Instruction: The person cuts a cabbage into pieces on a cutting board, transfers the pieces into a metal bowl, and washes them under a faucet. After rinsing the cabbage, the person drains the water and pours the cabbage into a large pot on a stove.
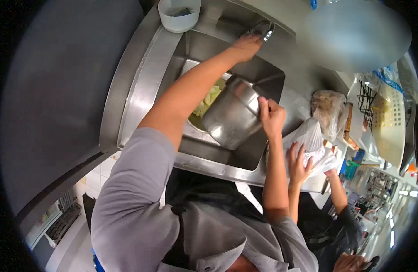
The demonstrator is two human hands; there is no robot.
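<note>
The person's left hand [247,45] is lying flat on the tap lever [263,29] at twelve o'clock of the sink [145,86]. The right hand [271,117] is pinching the rim of the tilted steel pot [231,119] above the cabbage [209,102]; steadying the rim is advisable. At four o'clock, a co-worker's hand [299,161] is handling a plastic bag [308,136]

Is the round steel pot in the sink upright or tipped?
Tipped: the round steel pot leans in the sink, held at its rim by the right hand.
</note>
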